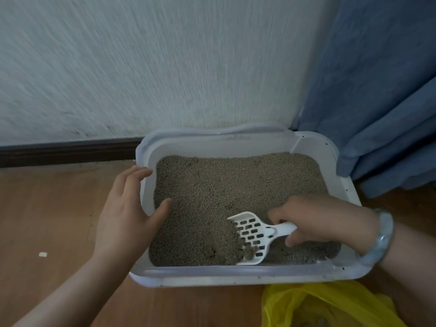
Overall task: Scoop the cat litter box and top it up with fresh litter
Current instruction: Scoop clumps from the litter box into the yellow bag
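A white litter box (238, 276) stands on the wooden floor against the wall, filled with grey-brown litter (226, 185). My right hand (323, 220) grips the handle of a white slotted scoop (252, 234). The scoop's blade is dug into the litter near the box's front and holds a small clump. My left hand (127, 208) rests on the box's left rim, fingers straight outside it and thumb over the inner edge.
A yellow plastic bag (330, 305) lies open on the floor just in front of the box at the right. A blue curtain (382, 102) hangs at the right of the box. A small pale scrap (43, 254) lies on the floor at the left.
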The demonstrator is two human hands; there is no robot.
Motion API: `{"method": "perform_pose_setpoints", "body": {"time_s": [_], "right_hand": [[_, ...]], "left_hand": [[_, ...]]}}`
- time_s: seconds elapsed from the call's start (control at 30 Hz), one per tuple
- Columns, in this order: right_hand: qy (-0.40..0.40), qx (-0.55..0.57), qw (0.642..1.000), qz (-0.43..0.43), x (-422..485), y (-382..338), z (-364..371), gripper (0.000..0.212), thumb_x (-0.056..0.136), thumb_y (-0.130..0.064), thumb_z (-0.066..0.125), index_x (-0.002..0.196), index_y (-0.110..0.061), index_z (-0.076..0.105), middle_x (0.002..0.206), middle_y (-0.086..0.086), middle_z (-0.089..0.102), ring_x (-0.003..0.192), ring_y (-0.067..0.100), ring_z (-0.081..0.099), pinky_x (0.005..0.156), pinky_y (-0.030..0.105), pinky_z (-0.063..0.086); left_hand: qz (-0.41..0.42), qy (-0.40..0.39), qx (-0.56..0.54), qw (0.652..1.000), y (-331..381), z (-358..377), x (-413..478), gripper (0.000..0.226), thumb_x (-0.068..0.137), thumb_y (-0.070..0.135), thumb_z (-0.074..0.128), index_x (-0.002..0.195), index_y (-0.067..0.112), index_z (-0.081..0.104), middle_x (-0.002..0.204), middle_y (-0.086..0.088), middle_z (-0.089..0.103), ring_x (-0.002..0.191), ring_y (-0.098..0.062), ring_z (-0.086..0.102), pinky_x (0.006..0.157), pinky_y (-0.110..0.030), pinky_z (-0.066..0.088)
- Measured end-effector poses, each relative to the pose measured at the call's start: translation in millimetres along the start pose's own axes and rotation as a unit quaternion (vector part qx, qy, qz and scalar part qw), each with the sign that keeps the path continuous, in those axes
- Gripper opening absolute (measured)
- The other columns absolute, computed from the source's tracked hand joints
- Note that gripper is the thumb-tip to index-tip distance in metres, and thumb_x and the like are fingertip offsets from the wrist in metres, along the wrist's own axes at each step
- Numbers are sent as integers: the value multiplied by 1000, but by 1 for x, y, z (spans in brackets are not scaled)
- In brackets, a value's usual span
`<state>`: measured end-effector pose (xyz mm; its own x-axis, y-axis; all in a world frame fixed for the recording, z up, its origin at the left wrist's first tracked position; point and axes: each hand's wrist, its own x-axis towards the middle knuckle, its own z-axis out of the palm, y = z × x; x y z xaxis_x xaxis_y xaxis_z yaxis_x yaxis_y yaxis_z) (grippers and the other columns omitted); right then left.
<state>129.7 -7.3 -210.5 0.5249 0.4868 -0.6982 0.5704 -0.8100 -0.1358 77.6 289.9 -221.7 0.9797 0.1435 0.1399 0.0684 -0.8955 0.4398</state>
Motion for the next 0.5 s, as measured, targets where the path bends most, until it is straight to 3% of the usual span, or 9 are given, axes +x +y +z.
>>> {"method": "perform_pose_setpoints", "body": {"time_s": [0.27,0.5], "right_hand": [[53,-35,997,-54,26,-33,-5,31,87,-36,62,113,-31,48,73,-8,40,73,17,45,48,24,28],[57,55,990,-116,58,-55,4,28,86,-38,64,104,-24,48,68,-9,39,64,15,45,52,28,36]], "left_hand": [[-1,2,-6,1000,2,-1,0,58,77,31,72,128,15,48,137,-1,45,126,-17,45,85,-29,39],[5,0,-10,1000,1,-1,-1,57,77,30,72,127,14,49,136,-3,46,126,-19,45,86,-27,38]]}}
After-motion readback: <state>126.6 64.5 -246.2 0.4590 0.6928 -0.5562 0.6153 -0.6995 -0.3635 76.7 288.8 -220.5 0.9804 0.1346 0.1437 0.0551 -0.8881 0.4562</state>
